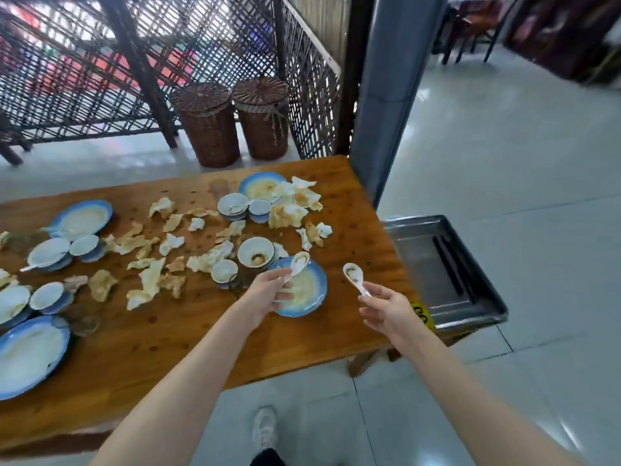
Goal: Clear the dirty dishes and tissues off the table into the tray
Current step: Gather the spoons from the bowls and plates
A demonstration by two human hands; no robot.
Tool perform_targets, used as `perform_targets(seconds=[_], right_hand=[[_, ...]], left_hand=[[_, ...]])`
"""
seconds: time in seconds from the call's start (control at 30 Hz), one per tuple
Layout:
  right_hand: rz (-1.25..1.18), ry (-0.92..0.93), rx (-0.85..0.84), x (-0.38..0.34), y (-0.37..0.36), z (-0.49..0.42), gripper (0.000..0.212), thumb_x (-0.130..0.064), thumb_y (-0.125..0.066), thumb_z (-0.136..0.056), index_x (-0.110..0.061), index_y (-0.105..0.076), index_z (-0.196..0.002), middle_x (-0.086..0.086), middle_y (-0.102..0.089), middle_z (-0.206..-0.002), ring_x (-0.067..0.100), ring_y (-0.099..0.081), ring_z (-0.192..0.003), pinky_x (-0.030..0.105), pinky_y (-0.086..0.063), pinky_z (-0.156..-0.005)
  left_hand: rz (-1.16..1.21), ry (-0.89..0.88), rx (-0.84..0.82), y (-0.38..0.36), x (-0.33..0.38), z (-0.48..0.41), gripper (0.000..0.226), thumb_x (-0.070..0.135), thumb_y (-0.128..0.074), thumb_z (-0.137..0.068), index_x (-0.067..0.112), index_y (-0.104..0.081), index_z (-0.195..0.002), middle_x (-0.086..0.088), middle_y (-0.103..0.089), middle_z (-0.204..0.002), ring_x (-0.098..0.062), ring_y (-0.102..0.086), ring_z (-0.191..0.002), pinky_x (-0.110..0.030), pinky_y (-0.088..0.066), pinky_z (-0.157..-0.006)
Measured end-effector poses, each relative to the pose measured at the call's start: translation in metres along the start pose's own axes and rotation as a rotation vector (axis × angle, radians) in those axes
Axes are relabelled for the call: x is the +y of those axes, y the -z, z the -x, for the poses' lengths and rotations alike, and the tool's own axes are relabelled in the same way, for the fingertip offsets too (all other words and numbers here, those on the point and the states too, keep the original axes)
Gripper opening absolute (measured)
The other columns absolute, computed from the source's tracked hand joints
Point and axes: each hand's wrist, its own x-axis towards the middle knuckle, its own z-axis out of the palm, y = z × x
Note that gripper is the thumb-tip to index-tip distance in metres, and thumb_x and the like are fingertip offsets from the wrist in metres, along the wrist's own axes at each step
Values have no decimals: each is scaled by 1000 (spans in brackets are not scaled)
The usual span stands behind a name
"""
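My left hand (268,290) grips a white ceramic spoon (298,264) above a blue-rimmed plate (314,290) near the wooden table's (188,338) right end. My right hand (386,309) holds a second white spoon (353,276) by its handle, bowl end up, over the table's right edge. A grey metal tray (423,260) sits just past that edge, with dark chopsticks (452,264) lying in it. Dirty bowls (255,251), small cups (224,271), more blue-rimmed plates (84,218) and several crumpled, stained tissues (208,258) are spread over the table.
Two wicker baskets (232,122) stand on the floor behind the table by a lattice screen (100,79). A grey pillar (393,89) rises at the table's far right corner. Tiled floor lies to the right, and my shoe (265,428) shows below the table edge.
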Motion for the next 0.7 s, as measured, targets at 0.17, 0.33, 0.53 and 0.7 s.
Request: perform_targets(seconds=[0.17,0.33,0.53,0.7], right_hand=[[-46,6,93,3,45,5,24,-8,-67,-87,-23,-64,-106,6,-67,-101,20,-66,-83,31,-55,-68],[-67,6,152,0,78,-4,31,-10,-68,-87,-19,-62,-116,9,-67,-103,22,-66,-87,34,-55,-72],[-142,-11,188,-18,113,-34,31,-6,-67,-87,-17,-62,-115,4,-65,-89,16,-62,-73,31,-48,-67],[-176,-24,240,-50,138,-74,29,1,-64,-87,-11,-61,-114,4,-63,-75,17,-58,-63,28,-47,-58]], left_hand=[[-49,35,-48,-53,7,0,31,13,-46,-102,11,-54,-132,-14,-53,-110,-23,-57,-86,-24,-38,-61],[-111,58,-98,-94,19,-17,35,5,-45,-101,10,-53,-134,-13,-57,-112,-23,-58,-86,-24,-39,-60],[-244,37,-163,-133,41,-59,34,12,-46,-101,19,-54,-133,-7,-60,-116,-20,-60,-95,-25,-44,-73],[-263,33,-194,-157,67,-103,33,13,-48,-100,21,-56,-131,-5,-62,-110,-18,-62,-91,-24,-45,-69]])
